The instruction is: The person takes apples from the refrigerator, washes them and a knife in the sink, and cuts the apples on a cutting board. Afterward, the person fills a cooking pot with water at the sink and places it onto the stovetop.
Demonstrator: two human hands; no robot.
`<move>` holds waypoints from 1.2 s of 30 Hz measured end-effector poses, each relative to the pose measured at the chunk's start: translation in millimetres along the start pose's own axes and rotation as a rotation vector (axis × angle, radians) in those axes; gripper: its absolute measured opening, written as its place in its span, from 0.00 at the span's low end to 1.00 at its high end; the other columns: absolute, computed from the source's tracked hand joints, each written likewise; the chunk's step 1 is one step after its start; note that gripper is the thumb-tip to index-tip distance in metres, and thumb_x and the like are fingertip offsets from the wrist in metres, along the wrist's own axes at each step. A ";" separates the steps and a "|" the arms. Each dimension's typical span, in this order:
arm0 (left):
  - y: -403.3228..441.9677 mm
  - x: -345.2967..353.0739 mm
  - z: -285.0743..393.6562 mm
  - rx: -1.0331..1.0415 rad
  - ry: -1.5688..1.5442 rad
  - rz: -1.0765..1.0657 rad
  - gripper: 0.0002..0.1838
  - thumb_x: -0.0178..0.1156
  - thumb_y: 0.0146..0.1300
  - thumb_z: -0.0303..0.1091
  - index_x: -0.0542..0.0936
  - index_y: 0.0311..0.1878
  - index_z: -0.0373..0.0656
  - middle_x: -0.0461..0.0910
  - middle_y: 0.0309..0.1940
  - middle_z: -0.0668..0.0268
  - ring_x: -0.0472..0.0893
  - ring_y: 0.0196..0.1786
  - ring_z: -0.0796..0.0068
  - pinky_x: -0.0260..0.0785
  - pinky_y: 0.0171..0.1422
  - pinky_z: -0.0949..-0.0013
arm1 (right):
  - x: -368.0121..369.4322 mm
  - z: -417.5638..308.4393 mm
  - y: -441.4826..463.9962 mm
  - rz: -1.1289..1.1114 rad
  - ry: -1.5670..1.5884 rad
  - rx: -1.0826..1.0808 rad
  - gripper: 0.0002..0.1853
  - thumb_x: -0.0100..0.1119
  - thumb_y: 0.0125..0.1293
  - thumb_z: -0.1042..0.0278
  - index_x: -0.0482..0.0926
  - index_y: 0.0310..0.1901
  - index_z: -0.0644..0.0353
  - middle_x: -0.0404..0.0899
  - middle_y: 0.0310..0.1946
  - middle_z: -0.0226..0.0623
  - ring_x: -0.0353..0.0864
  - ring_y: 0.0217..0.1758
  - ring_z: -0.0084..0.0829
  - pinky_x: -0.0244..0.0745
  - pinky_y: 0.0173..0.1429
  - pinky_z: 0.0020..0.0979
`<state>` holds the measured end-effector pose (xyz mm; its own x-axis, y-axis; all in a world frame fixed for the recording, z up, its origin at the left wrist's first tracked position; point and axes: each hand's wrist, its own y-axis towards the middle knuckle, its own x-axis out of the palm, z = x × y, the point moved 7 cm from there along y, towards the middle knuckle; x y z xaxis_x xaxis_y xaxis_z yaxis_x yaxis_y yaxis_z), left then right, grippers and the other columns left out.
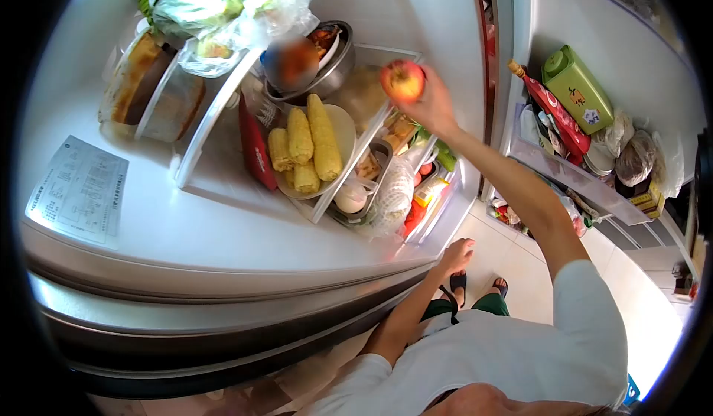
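Observation:
My right hand (432, 105) is closed around a red and yellow apple (402, 81) beside the fridge's inner wall. My left hand (455, 256) is low by the fridge's front edge, with loosely curled fingers and no object visible in it. Several yellow corn cobs (322, 137) lie on a plate, left of and below the apple. A metal bowl (338, 70) with dark food stands behind the corn. Closer to my right hand is a lower compartment with a clear container (375, 182), a white netted item (394, 195) and green vegetables (446, 157).
Bagged leafy vegetables (212, 4) are at the top left, above a shelf edge (215, 122). A red packet (255, 145) stands beside the corn. The open door's rack (572, 174) at right holds a green box (578, 89), a red bottle (557, 111) and plastic bags.

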<state>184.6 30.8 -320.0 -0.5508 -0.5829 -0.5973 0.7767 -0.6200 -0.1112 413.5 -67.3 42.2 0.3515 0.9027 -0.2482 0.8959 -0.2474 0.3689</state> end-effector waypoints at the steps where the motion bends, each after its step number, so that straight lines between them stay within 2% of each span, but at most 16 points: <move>1: 3.3 1.1 -6.0 -0.007 -0.111 0.025 0.17 0.59 0.60 0.33 0.76 0.52 0.39 0.81 0.44 0.58 0.81 0.48 0.61 0.73 0.52 0.64 | -16.2 -10.3 -23.9 -0.120 0.101 0.111 0.40 0.75 0.43 0.58 0.67 0.57 0.61 0.75 0.50 0.45 0.75 0.55 0.41 0.70 0.60 0.37; 3: 8.2 22.7 -29.5 -0.294 -0.761 0.033 0.18 0.57 0.64 0.36 0.75 0.54 0.39 0.80 0.49 0.61 0.78 0.54 0.65 0.71 0.57 0.64 | -37.2 19.9 -81.0 -0.027 0.005 -0.128 0.40 0.76 0.44 0.58 0.66 0.59 0.61 0.75 0.52 0.44 0.74 0.58 0.36 0.67 0.63 0.34; 5: 0.4 -12.9 32.2 -0.584 -1.350 0.053 0.19 0.51 0.69 0.40 0.73 0.58 0.41 0.76 0.54 0.63 0.73 0.60 0.65 0.66 0.63 0.59 | -52.1 80.4 -133.6 -0.200 0.060 -0.031 0.44 0.77 0.43 0.64 0.64 0.62 0.64 0.72 0.56 0.41 0.70 0.62 0.32 0.64 0.66 0.33; 7: 12.9 -25.8 60.4 -0.343 -1.701 0.089 0.21 0.47 0.71 0.45 0.70 0.60 0.43 0.72 0.59 0.62 0.69 0.64 0.64 0.60 0.70 0.54 | -60.0 126.5 -179.4 -0.321 0.479 0.190 0.47 0.78 0.42 0.67 0.61 0.64 0.65 0.69 0.59 0.39 0.67 0.64 0.31 0.61 0.68 0.33; 9: 20.4 -27.7 76.0 -0.077 -1.988 0.034 0.24 0.45 0.71 0.48 0.66 0.63 0.44 0.68 0.62 0.61 0.66 0.66 0.63 0.53 0.73 0.52 | -74.4 159.4 -216.7 -0.294 0.585 0.286 0.46 0.78 0.41 0.69 0.63 0.63 0.65 0.70 0.58 0.39 0.67 0.63 0.28 0.60 0.69 0.32; 13: 21.0 2.7 83.5 0.017 -1.970 -0.021 0.40 0.53 0.62 0.60 0.57 0.69 0.44 0.59 0.68 0.58 0.62 0.68 0.59 0.49 0.73 0.49 | -88.0 192.5 -261.9 -0.520 0.443 0.320 0.48 0.80 0.38 0.65 0.63 0.63 0.65 0.69 0.60 0.40 0.65 0.65 0.29 0.58 0.70 0.32; 14: 20.6 10.6 88.9 -0.021 -1.978 -0.038 0.45 0.61 0.57 0.59 0.55 0.70 0.44 0.58 0.68 0.59 0.62 0.68 0.59 0.50 0.72 0.49 | -85.8 212.3 -276.4 -0.585 0.418 0.327 0.53 0.81 0.36 0.65 0.60 0.66 0.62 0.66 0.61 0.37 0.64 0.66 0.29 0.56 0.71 0.33; 17: 12.9 44.5 62.8 -0.097 -1.944 0.148 0.43 0.65 0.56 0.51 0.56 0.69 0.43 0.60 0.67 0.59 0.62 0.68 0.59 0.51 0.72 0.49 | -79.6 236.0 -303.0 -0.656 0.449 0.404 0.52 0.81 0.38 0.63 0.60 0.66 0.60 0.66 0.61 0.35 0.63 0.67 0.29 0.53 0.72 0.32; 18: 8.2 59.3 43.3 -0.135 -1.988 0.196 0.42 0.66 0.55 0.46 0.58 0.68 0.42 0.61 0.66 0.61 0.61 0.69 0.61 0.53 0.73 0.51 | -72.4 253.5 -314.9 -0.752 0.408 0.444 0.56 0.81 0.38 0.58 0.56 0.68 0.60 0.62 0.65 0.36 0.59 0.70 0.31 0.50 0.74 0.33; 22: -13.4 85.8 -12.7 -0.180 -2.058 0.379 0.42 0.69 0.52 0.48 0.60 0.68 0.50 0.62 0.66 0.63 0.61 0.69 0.60 0.53 0.72 0.49 | -28.6 296.6 -329.1 -0.866 0.715 0.590 0.60 0.73 0.42 0.39 0.49 0.71 0.57 0.50 0.72 0.37 0.49 0.75 0.34 0.43 0.76 0.40; 23: -19.1 89.7 -27.0 -0.176 -2.060 0.443 0.43 0.70 0.51 0.48 0.61 0.68 0.52 0.62 0.67 0.63 0.61 0.70 0.60 0.53 0.72 0.49 | -14.9 316.6 -324.5 -0.831 0.718 0.648 0.51 0.60 0.55 0.34 0.50 0.71 0.56 0.53 0.71 0.36 0.51 0.74 0.33 0.45 0.75 0.41; 25: -33.9 108.6 -59.9 -0.181 -2.118 0.459 0.44 0.70 0.49 0.48 0.60 0.68 0.52 0.62 0.67 0.63 0.60 0.70 0.59 0.52 0.73 0.48 | 15.2 349.9 -310.6 -0.788 0.659 0.693 0.41 0.49 0.65 0.37 0.54 0.70 0.56 0.60 0.67 0.35 0.56 0.71 0.32 0.49 0.73 0.40; 29: -69.5 140.6 -103.1 -0.315 -2.148 0.461 0.46 0.71 0.48 0.49 0.59 0.68 0.50 0.62 0.67 0.61 0.61 0.70 0.58 0.53 0.73 0.48 | 95.5 411.2 -269.6 -0.652 0.595 0.597 0.21 0.46 0.72 0.56 0.70 0.61 0.59 0.75 0.55 0.34 0.71 0.59 0.28 0.61 0.66 0.34; 31: -89.1 156.3 -110.4 -0.411 -2.163 0.427 0.47 0.71 0.48 0.49 0.59 0.68 0.48 0.62 0.66 0.60 0.61 0.69 0.57 0.53 0.73 0.49 | 136.0 425.2 -242.6 -0.609 0.440 0.472 0.16 0.45 0.72 0.65 0.73 0.57 0.61 0.77 0.53 0.36 0.73 0.56 0.29 0.64 0.63 0.32; 33: -108.7 173.0 -120.6 -0.529 -2.170 0.401 0.47 0.72 0.47 0.49 0.59 0.68 0.46 0.62 0.66 0.59 0.62 0.69 0.57 0.54 0.73 0.50 | 163.6 423.3 -204.8 -0.539 0.163 0.109 0.16 0.48 0.65 0.73 0.77 0.53 0.57 0.77 0.51 0.41 0.75 0.53 0.40 0.69 0.59 0.36; 36: -113.3 171.0 -121.9 -0.590 -2.188 0.354 0.48 0.72 0.47 0.49 0.58 0.68 0.44 0.63 0.65 0.58 0.63 0.68 0.56 0.56 0.72 0.52 | 206.0 446.8 -162.9 -0.566 -0.035 0.097 0.18 0.49 0.58 0.78 0.79 0.49 0.56 0.77 0.50 0.42 0.75 0.53 0.45 0.70 0.58 0.39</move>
<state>39.6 65.3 -506.4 0.5120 -0.3443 0.7869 0.6331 -0.4679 -0.6166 461.4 1.7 -469.2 -0.1826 0.8921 -0.4134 0.9674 0.2380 0.0863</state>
